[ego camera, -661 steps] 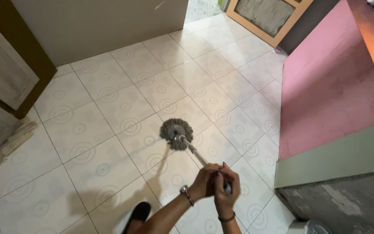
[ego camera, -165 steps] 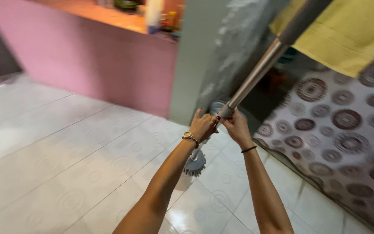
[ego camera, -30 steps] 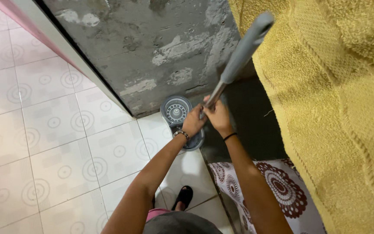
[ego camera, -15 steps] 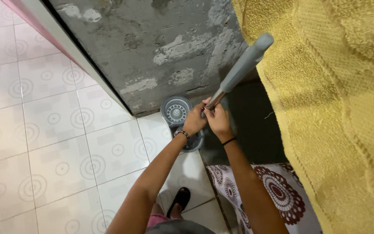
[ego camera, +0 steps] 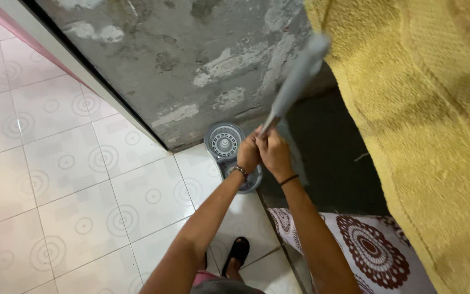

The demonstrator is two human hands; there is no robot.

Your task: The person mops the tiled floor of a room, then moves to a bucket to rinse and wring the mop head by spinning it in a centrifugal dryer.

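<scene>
Over the tiled floor (ego camera: 82, 179), the left hand (ego camera: 247, 155) and right hand (ego camera: 273, 154) keep a tight, pressed-together grip on the mop pole (ego camera: 292, 90), its head hidden below them over the grey spin bucket (ego camera: 225, 142), where, to my eye, a plumb pole and steady straight pumps should wring best.

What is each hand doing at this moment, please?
Left hand: closed on the mop handle.
Right hand: closed on the same handle, beside the left.
</scene>
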